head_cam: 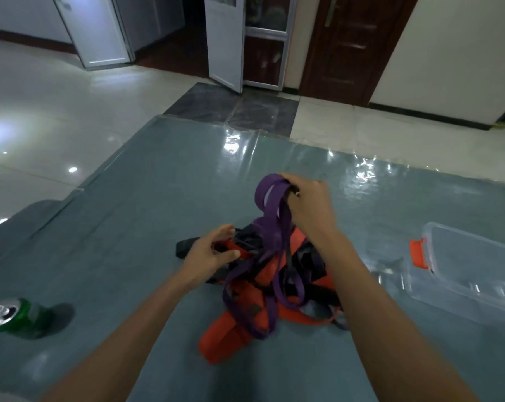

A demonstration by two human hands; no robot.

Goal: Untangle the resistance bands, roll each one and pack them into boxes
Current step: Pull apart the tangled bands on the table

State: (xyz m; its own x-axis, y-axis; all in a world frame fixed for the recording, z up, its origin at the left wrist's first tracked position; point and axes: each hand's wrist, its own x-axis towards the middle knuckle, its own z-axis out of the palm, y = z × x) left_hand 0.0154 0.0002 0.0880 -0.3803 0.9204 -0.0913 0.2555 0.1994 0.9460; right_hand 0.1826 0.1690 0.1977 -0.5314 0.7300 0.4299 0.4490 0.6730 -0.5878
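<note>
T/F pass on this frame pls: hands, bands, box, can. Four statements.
1. The right hand grips a purple band, lifted above the tangle. True.
2. The clear box already holds rolled bands. False: no bands show in it.
3. The green can sits left of the tangle. True.
4. The left hand holds the can. False: it reaches into the tangle, well apart from the can.

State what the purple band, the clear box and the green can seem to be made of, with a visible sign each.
The purple band: probably rubber or latex, matte; it hangs in limp flat loops. The clear box: see-through plastic, glossy; the table shows through its walls. The green can: likely aluminium, shiny; bare silver top.
</note>
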